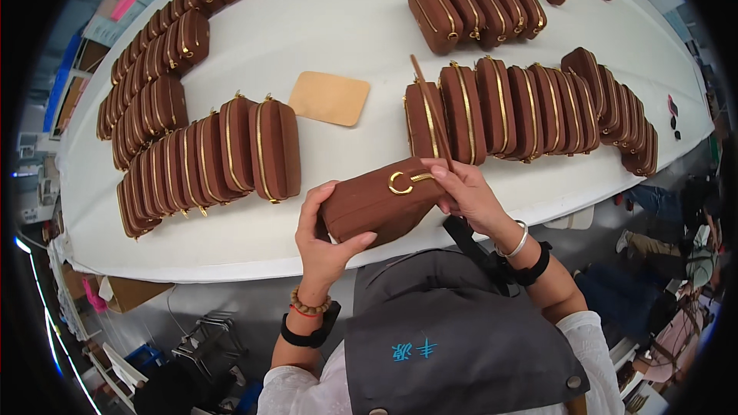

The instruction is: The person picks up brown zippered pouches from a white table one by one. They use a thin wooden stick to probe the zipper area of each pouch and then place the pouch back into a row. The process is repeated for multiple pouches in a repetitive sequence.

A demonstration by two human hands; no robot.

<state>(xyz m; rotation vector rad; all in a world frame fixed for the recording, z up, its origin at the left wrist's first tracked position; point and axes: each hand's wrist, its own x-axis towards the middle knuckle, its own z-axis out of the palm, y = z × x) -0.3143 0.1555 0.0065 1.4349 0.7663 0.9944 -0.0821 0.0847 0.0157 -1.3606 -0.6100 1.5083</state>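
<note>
A boxy brown zippered pouch (pixel 378 204), with a gold ring and a short run of gold zipper at its right end, is held up over the near table edge. My left hand (pixel 327 234) wraps around its left end, thumb along the lower side. At the other end, my right hand (pixel 470 196) has its fingers closed around a thin brown stick-like strip (pixel 432 107), pointing up and away, and its fingertips rest against the pouch by the zipper. Whether the strip is stiff or attached to the pouch cannot be told.
Rows of similar brown pouches (pixel 201 155) stand on the white table (pixel 346 38) to the left. More pouches (pixel 526 104) stand at right and another group (pixel 477 9) behind. A tan rounded board (pixel 330 97) lies mid-table. Other people (pixel 669 338) are at the far right.
</note>
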